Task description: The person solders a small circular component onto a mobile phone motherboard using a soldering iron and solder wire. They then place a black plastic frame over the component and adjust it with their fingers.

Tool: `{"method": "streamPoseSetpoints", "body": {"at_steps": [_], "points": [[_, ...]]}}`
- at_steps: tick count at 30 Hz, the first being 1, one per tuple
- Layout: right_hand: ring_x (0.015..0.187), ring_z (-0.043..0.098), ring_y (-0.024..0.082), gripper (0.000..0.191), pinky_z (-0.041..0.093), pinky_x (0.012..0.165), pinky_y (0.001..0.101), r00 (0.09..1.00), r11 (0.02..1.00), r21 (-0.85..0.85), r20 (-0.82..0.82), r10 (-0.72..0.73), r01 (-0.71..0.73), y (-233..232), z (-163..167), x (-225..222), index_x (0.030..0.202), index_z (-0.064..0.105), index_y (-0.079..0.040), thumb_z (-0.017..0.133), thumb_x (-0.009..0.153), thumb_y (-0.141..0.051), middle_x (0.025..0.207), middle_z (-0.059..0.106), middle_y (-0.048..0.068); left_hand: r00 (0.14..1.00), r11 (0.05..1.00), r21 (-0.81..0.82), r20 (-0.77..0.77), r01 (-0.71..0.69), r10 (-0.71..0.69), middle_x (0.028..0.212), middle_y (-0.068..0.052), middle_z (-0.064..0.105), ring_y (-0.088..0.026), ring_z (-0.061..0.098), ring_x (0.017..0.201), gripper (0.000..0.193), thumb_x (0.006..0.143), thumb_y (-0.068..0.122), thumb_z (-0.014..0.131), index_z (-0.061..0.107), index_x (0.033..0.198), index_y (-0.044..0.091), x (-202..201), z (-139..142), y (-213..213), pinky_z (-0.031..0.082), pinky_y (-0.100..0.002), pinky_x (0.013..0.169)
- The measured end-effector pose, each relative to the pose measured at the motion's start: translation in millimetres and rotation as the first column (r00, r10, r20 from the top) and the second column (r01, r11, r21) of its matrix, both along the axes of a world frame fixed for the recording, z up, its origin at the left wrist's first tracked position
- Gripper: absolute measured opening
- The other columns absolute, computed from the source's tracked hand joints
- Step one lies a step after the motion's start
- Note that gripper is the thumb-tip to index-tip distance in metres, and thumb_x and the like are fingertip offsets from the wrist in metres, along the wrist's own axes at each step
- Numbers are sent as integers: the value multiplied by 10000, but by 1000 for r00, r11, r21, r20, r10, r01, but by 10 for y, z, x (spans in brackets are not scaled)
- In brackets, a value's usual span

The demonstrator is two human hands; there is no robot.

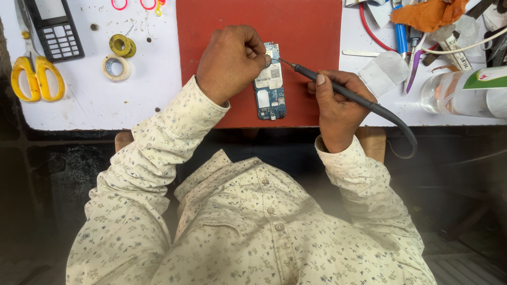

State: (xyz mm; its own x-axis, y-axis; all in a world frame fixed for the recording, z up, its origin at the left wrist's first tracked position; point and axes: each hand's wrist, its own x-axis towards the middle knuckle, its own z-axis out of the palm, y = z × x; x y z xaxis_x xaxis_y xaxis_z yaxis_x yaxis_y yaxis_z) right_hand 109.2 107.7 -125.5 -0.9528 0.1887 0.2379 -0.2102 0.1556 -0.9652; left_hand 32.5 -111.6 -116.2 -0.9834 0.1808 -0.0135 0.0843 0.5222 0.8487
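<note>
Blue phone circuit board [270,84], narrow and rectangular with pale metal shields and a white label, lies flat on a red mat [306,31] at the near edge of the white worktable [84,105]; the left hand [231,62] is curled over the board's upper left corner, fingers together and pinching at its top edge, though whether anything small sits between them cannot be told; the right hand [336,105] is closed round the dark handle of a soldering iron [338,88], gripped like a pen, its thin metal tip touching the board's top right corner; the iron's black cable loops off the table edge to the right. Further left lie a yellow tape roll [122,45], a white tape roll [116,67], yellow-handled scissors [36,74] and a black keypad phone [55,29]. To the right a clear plastic bottle [459,94] lies on its side, its contents not discernible; behind it is a clutter of pens, tubes, a red wire and an orange cloth [430,13]. Both sleeves are cream cotton with a small floral print.
</note>
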Motion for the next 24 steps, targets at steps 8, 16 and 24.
{"method": "streamPoseSetpoints", "body": {"at_steps": [8, 16, 24], "points": [[784, 741, 179, 172, 638, 738, 266, 1000, 1000, 15, -26, 2, -2, 4, -17, -7, 1035, 660, 70, 727, 1045, -88, 861, 735, 148, 998, 998, -4, 27, 65, -65, 618, -21, 659, -93, 644, 538, 192, 807, 58, 803, 683, 955, 34, 38, 145, -17, 524, -270, 525], [776, 745, 181, 175, 637, 729, 265, 999, 1000, 21, -47, 3, -2, 21, -24, -15, 1031, 669, 69, 734, 1047, -93, 854, 738, 154, 976, 979, -166, -165, 116, -144, 834, -75, 674, -205, 690, 710, 184, 839, 65, 787, 682, 987, 34, 134, 150, 15, 547, -354, 615], [792, 757, 188, 168, 648, 742, 273, 1000, 1000, 9, -27, -3, 3, 20, -20, -16, 1038, 667, 66, 735, 1042, -88, 865, 743, 156, 949, 966, -236, -266, 105, -168, 1026, -99, 590, -227, 704, 821, 199, 867, 76, 760, 690, 1045, 21, 139, 22, 19, 596, -353, 699]]}}
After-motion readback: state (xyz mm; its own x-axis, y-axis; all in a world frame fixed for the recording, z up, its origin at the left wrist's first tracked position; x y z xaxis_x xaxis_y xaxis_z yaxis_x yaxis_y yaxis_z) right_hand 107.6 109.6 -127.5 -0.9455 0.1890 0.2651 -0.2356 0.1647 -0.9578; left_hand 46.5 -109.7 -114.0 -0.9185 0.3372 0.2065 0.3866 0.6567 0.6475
